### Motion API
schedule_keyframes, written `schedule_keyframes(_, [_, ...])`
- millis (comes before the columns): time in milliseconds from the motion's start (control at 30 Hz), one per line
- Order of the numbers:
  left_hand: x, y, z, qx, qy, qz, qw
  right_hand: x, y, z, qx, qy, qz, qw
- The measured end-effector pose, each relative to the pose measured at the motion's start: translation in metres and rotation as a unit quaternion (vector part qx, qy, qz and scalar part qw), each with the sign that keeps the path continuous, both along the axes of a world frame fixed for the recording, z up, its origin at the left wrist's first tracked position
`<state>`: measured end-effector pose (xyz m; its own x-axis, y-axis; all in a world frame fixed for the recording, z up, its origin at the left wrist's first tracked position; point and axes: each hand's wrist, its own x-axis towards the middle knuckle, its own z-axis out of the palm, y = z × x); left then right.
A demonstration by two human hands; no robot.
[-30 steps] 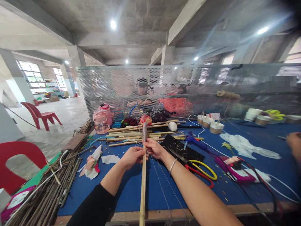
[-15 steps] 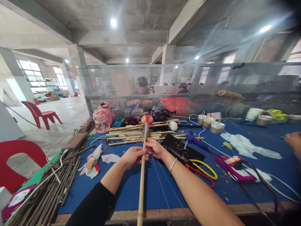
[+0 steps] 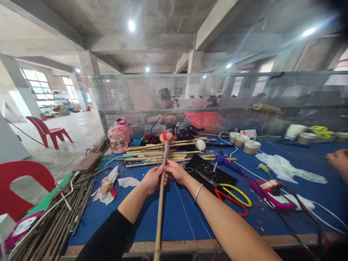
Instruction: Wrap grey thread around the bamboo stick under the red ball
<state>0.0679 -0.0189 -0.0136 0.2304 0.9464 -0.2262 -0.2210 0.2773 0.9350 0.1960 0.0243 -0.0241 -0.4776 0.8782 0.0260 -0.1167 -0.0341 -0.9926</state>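
A long bamboo stick (image 3: 160, 214) slants up and away from the table's front edge. At its far end sits a red and yellow ball (image 3: 166, 136), with grey wrapping (image 3: 166, 149) below it. My left hand (image 3: 152, 178) is closed round the stick just under the wrapping. Beside it, my right hand (image 3: 175, 171) pinches the stick at the wrapping's lower end, its fingertips meeting the left hand's. Thin thread (image 3: 185, 210) trails from near the right hand down to the table edge. Whether the fingers also hold thread is too small to tell.
Scissors (image 3: 231, 195) lie on a black cloth right of my hands, near a blue glue gun (image 3: 223, 159). Bamboo sticks (image 3: 141, 154) lie behind, thin branches (image 3: 54, 217) at left. A pink bottle (image 3: 118, 139) stands by the mesh screen (image 3: 130, 90). Another person's hand (image 3: 338, 161) is at far right.
The stick's ball end has shifted slightly left and its near end has swung left too. Both hands moved a little left with it, keeping their grip.
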Motion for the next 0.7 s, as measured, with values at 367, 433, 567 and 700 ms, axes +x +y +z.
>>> schedule_keyframes(367, [0.002, -0.009, 0.016, 0.03, -0.002, 0.003, 1.0, 0.021, -0.009, 0.021, 0.098, -0.097, -0.101, 0.985])
schedule_keyframes(433, [0.002, -0.009, 0.015, 0.031, 0.002, -0.003, 1.0, 0.032, -0.002, 0.026, 0.104, -0.114, -0.195, 0.968])
schedule_keyframes(567, [0.001, -0.01, 0.015, 0.054, 0.046, 0.031, 0.997, 0.049, 0.02, 0.041, 0.105, -0.168, -0.385, 0.901])
schedule_keyframes(700, [0.004, -0.01, 0.011, 0.077, 0.09, 0.057, 0.991, 0.047, 0.039, 0.054, 0.034, -0.184, -0.324, 0.928])
